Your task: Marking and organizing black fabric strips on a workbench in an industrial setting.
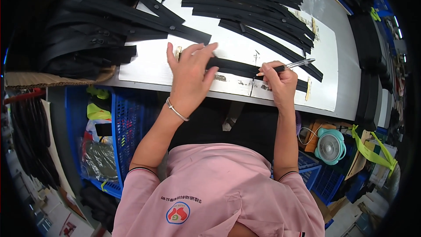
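Observation:
A black zipper strip (pixel 237 66) lies flat on the white board (pixel 153 72) near the table's front edge. My left hand (pixel 189 71) is over its left end, fingers spread, palm down; the fingers hide that end, and I cannot tell how firmly they touch it. In my right hand (pixel 283 81) is a pen (pixel 299 63) with a clear barrel end pointing to the upper right. Its other end is down by the strip's edge, close to a thin dark line drawn on the board. Just beyond lies another black zipper strip (pixel 272 48), set at a slant.
Several black zipper strips (pixel 245 11) lie side by side at the far middle. A large heap of black zippers (pixel 83 30) covers the table's left. Below the table stand a blue crate (pixel 127 136) at left and a small turquoise fan (pixel 330 146) at right.

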A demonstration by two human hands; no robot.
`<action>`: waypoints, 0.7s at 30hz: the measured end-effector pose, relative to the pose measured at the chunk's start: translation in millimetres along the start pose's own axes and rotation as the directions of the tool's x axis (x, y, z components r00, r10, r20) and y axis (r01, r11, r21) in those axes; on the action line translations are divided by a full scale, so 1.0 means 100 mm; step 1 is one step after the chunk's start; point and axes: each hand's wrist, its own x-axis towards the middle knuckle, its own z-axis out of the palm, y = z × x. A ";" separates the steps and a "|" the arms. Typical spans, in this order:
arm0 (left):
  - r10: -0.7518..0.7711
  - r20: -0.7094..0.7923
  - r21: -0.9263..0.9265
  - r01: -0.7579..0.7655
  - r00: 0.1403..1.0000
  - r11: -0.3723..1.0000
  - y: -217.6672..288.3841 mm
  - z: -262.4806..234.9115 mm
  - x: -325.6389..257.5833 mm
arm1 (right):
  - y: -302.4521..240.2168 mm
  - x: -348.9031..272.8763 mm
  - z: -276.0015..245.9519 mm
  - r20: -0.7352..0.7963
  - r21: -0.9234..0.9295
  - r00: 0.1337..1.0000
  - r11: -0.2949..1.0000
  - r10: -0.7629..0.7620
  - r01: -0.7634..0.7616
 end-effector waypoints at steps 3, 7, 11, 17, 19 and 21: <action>0.060 0.004 0.007 -0.060 0.998 0.998 0.17 0.08 -0.08 | -0.01 0.00 0.00 0.010 0.010 1.000 1.000 0.026 -0.026; 0.025 -0.020 0.023 -0.025 0.999 0.999 0.22 0.09 -0.31 | 0.00 -0.01 0.03 -0.029 0.040 1.000 0.999 0.013 -0.012; -0.030 -0.037 0.067 0.032 0.999 0.997 0.01 0.07 -0.43 | 0.02 -0.01 0.03 -0.041 0.045 0.999 0.999 0.001 0.001; -0.024 -0.035 0.126 0.029 0.999 0.992 -0.08 0.06 -0.52 | 0.02 0.00 0.01 -0.038 0.038 0.999 0.999 0.001 0.000; -0.027 -0.043 0.124 0.032 0.999 0.992 -0.08 0.06 -0.52 | -0.03 0.00 0.02 -0.040 0.032 0.999 0.999 -0.001 0.002; -0.042 -0.047 0.082 0.046 0.998 0.996 -0.08 0.06 -0.53 | -0.12 0.00 0.05 -0.068 0.038 0.997 0.999 0.030 -0.028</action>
